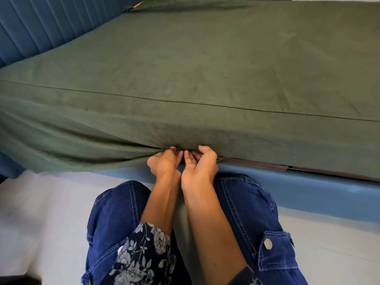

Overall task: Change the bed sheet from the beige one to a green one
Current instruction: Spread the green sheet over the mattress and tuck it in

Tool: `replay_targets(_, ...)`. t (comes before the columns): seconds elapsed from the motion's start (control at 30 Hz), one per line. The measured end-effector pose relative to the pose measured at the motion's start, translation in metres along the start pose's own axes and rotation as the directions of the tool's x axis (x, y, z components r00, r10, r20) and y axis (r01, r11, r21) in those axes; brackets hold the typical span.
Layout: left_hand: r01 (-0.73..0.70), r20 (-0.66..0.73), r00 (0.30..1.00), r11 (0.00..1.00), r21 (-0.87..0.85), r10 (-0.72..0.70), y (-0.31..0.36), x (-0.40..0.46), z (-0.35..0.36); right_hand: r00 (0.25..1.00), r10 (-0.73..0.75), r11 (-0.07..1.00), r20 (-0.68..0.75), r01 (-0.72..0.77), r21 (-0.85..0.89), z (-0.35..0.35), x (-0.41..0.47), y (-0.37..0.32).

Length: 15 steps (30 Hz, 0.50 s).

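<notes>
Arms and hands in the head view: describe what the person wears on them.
Both forearms are bare. The left arm's sleeve is dark navy with a pale grey flower and leaf print, ending above the wrist. A sliver of the same print shows at the right arm's sleeve. Each hand, left hand and right hand, wears a thin ring on its fingers.

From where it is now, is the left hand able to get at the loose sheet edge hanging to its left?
Probably yes: the left hand already grips the green sheet at the mattress's lower edge, and nothing blocks the hanging part.
</notes>
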<state>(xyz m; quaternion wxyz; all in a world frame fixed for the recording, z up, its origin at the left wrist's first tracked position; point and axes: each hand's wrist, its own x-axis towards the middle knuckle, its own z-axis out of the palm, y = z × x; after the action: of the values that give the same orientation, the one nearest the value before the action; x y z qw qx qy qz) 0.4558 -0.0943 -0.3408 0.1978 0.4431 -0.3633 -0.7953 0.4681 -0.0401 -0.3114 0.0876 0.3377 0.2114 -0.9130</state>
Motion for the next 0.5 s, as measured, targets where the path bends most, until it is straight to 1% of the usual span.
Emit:
replay_targets(0.07, 0.065, 0.038, 0.997, 0.997, -0.05, -0.063, 0.002, -0.002, 0.0, 0.997, 0.058, 0.997, 0.049, -0.06, 0.049, 0.001, -0.011, -0.002)
replay_targets(0.17, 0.252, 0.194, 0.957, 0.95, -0.186, -0.216, 0.013, 0.001, -0.001, 0.986, 0.109, 0.981, 0.123, -0.127, 0.148, 0.002, -0.018, -0.003)
replay_targets(0.2, 0.294, 0.246, 0.94, 0.93, -0.222, -0.238, 0.016, 0.002, -0.003, 0.982, 0.112, 0.979, 0.152, -0.136, 0.154, 0.002, -0.016, -0.003)
replay_targets(0.27, 0.34, 0.346, 0.909, 0.895, -0.288, -0.233, 0.021, 0.0, -0.001, 0.97, 0.1, 0.979, 0.221, -0.135, 0.151, 0.001, -0.008, -0.003)
replay_targets(0.3, 0.339, 0.374, 0.902, 0.888, -0.309, -0.215, 0.02, -0.001, 0.0, 0.964, 0.09, 0.978, 0.252, -0.133, 0.159, 0.0, 0.0, -0.003)
replay_targets(0.43, 0.309, 0.457, 0.883, 0.869, -0.386, -0.111, 0.014, 0.004, 0.01, 0.916, 0.101, 0.973, 0.388, -0.172, 0.154, 0.001, 0.026, -0.009)
replay_targets(0.5, 0.29, 0.484, 0.871, 0.884, -0.368, -0.084, 0.015, 0.008, 0.009, 0.894, 0.104, 0.968, 0.436, -0.191, 0.162, -0.002, 0.034, -0.012)
